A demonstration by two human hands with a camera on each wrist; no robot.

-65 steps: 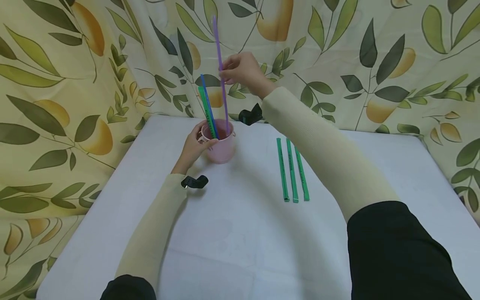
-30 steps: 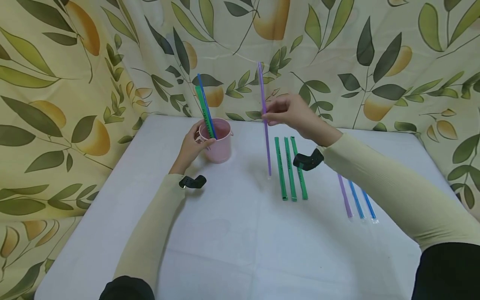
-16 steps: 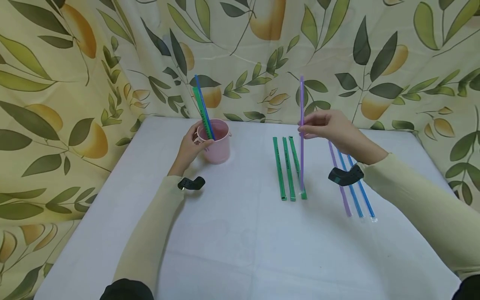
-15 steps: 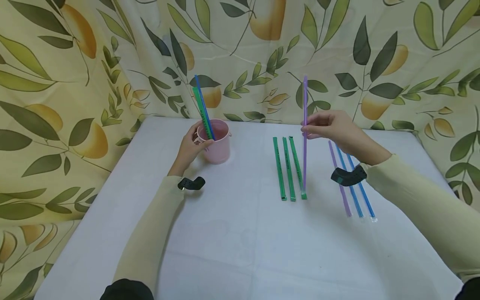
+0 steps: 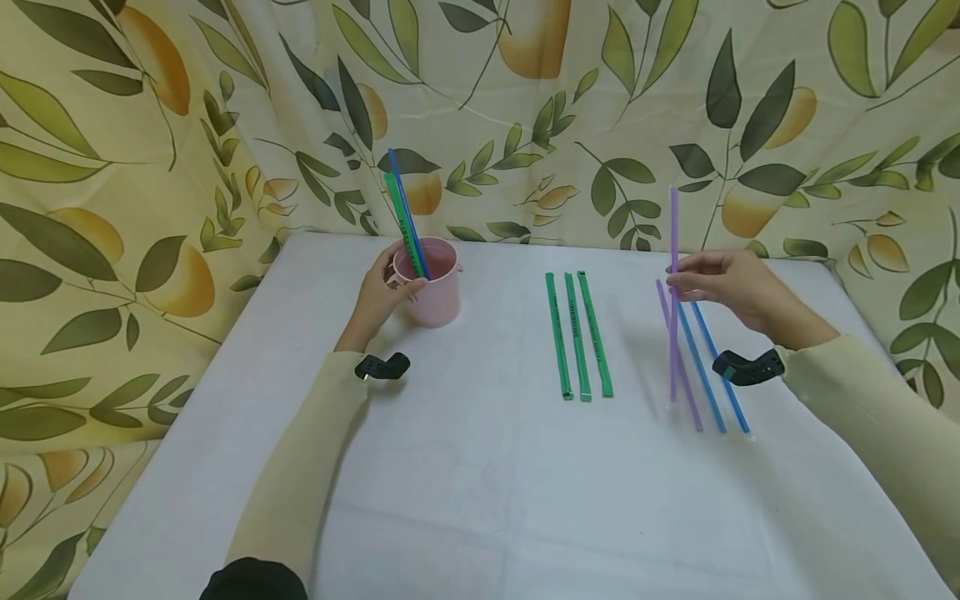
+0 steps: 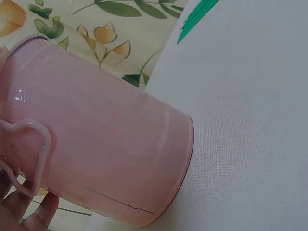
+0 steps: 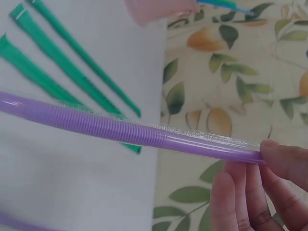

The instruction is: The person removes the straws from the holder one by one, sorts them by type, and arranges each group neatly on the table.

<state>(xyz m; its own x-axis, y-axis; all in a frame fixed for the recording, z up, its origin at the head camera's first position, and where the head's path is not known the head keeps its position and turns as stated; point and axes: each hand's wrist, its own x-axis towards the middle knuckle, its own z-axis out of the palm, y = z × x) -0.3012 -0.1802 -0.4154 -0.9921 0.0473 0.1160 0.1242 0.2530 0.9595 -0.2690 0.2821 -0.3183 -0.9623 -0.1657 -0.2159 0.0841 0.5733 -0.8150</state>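
Observation:
My right hand point(image 5: 738, 292) pinches a purple bendy drinking straw point(image 5: 673, 225) in a clear wrapper. It stands nearly upright above the right side of the table; its ridged bend shows in the right wrist view point(image 7: 96, 125). Just behind and beside it lie another purple straw point(image 5: 690, 396) and two blue straws point(image 5: 703, 375). My left hand point(image 5: 375, 302) grips a small pink pail point(image 5: 438, 302) by its side and rim. A green-wrapped straw point(image 5: 402, 218) and a blue straw point(image 5: 398, 179) lean inside the pail. In the left wrist view the pail's wire handle point(image 6: 41, 137) shows.
Three green-wrapped straws point(image 5: 577, 337) lie side by side on the white table point(image 5: 487, 467), between the pail and the held straw. A leaf-and-fruit patterned cloth point(image 5: 570, 192) hangs behind and to the left. Both wrists wear black camera mounts.
My right hand has lifted the purple straw out of the pail and carried it right and down, past the green straws to the purple and blue ones. My left hand stays on the pail.

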